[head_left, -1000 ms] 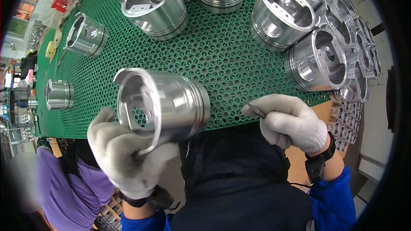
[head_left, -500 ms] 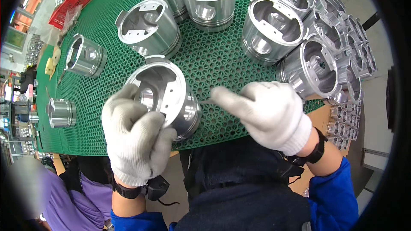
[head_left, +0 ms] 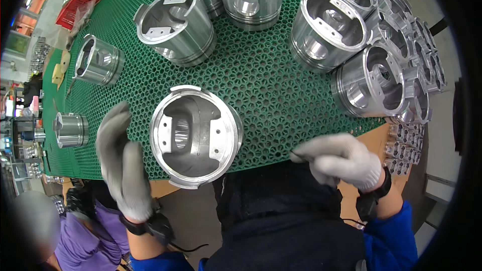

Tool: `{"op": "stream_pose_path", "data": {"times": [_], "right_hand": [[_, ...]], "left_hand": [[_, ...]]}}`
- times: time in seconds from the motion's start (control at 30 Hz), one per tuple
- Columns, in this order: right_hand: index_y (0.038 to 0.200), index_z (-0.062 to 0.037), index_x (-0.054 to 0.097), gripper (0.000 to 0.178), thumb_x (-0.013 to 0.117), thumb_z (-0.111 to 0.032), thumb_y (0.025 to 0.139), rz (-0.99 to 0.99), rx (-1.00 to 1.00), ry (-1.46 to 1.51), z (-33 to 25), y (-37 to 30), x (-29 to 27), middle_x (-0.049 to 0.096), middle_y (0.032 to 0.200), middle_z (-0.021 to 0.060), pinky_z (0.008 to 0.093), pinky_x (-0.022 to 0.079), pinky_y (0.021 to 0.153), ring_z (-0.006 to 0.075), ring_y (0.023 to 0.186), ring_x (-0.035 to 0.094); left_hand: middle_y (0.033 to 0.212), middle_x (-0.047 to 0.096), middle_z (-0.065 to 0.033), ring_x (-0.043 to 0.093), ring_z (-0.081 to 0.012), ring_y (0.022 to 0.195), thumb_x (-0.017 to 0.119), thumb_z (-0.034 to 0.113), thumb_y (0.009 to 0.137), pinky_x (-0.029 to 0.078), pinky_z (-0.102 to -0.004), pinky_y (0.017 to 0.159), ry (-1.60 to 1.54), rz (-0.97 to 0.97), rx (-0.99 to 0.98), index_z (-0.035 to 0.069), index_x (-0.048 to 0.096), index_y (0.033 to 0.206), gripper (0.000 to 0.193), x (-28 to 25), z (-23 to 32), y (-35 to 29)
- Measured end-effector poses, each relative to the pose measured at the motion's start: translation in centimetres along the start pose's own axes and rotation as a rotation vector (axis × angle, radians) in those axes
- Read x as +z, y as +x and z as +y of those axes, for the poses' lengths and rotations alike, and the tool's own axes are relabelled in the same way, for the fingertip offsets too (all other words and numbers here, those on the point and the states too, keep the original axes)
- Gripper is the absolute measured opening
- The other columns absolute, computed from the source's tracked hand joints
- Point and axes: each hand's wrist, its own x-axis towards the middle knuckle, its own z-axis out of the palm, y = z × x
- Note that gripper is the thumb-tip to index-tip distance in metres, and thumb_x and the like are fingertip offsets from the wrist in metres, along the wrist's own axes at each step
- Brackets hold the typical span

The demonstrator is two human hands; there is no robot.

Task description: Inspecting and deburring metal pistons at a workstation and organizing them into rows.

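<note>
An aluminium engine piston stands upright near the front edge of the green mat, its hollow side facing up. Beside it on the left is my left hand in a white knitted glove, fingers apart, not touching the piston. To the piston's right, by the mat's front edge, my gloved right hand is closed with fingers pinched together. A thin dark tool shows faintly at its fingertips, mostly hidden and blurred by motion.
Several more pistons stand at the back and crowd the right side. Two smaller-looking pistons are on the left. A red plastic crate sits at the far left. Another person in a purple sleeve is at lower left.
My left hand has let go of the piston and moved left. The piston now stands more squarely, turned with its opening up. My right hand has drawn back toward the lower right.
</note>
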Motion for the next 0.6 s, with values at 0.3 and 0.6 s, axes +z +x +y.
{"op": "stream_pose_path", "data": {"times": [0.3,0.6], "right_hand": [[0.099,0.0038,0.071,0.035,0.064,-0.029,0.088,0.054,-0.147,-0.032,1.7,-0.4,0.5,0.071,0.082,0.013,0.0271,0.051,0.059,0.0185,0.065,0.064],[0.089,-0.0067,0.069,0.019,0.063,-0.025,0.091,0.215,-0.577,-0.671,0.7,1.9,1.7,0.066,0.079,0.0146,0.039,0.053,0.065,0.032,0.074,0.067]], "left_hand": [[0.127,0.06,-0.0183,0.059,-0.0396,0.114,0.072,0.029,0.076,0.046,-0.0462,0.098,0.404,-0.607,0.691,0.006,0.067,0.11,0.041,4.9,4.3,7.5],[0.114,0.062,-0.0076,0.06,-0.029,0.109,0.071,0.013,0.065,0.049,-0.0455,0.1,0.614,-0.565,0.608,0.009,0.062,0.111,0.047,7.3,8.4,1.5]]}}
